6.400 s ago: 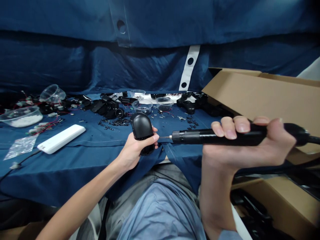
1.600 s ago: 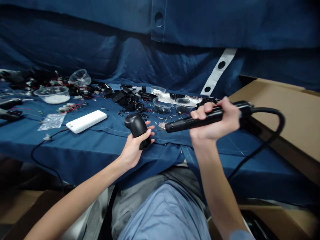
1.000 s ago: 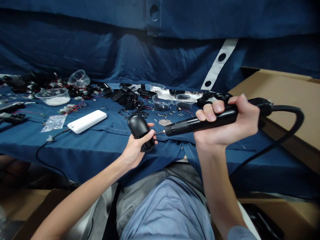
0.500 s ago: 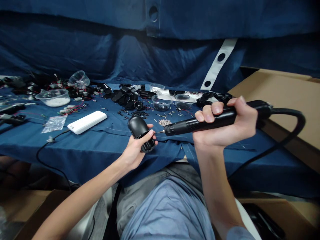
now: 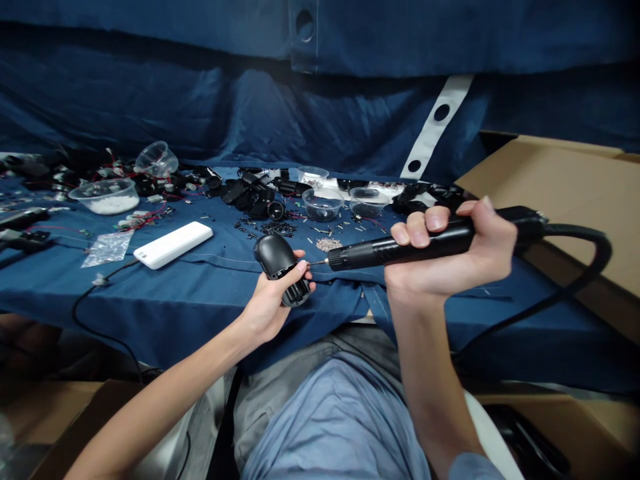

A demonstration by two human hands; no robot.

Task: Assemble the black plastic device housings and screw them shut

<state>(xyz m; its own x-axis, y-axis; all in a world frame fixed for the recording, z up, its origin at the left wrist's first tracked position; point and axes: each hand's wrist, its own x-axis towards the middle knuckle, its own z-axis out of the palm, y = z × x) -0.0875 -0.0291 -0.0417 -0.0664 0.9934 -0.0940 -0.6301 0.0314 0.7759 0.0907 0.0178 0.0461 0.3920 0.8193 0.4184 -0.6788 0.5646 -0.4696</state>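
My left hand [image 5: 274,300] is closed round a rounded black plastic housing [image 5: 276,255], tilted, with an open slotted end toward me. In my right hand [image 5: 460,250] lies a black electric screwdriver [image 5: 365,255], held level with its cord running off to the right. Its thin metal bit points left and reaches the housing's side by my left fingertips; the exact contact spot is hidden behind them. Just behind the bit, a small heap of screws [image 5: 329,245] rests on the blue cloth.
Clear plastic tubs [image 5: 107,197] and many black parts [image 5: 250,195] with red wires line the back. A white power bank [image 5: 173,245] with a cable and a small plastic bag [image 5: 107,248] lie at left. A cardboard box [image 5: 555,187] stands at right.
Almost nothing differs. The view has shifted very slightly; both hands keep their grip, and the bit stays at the housing.
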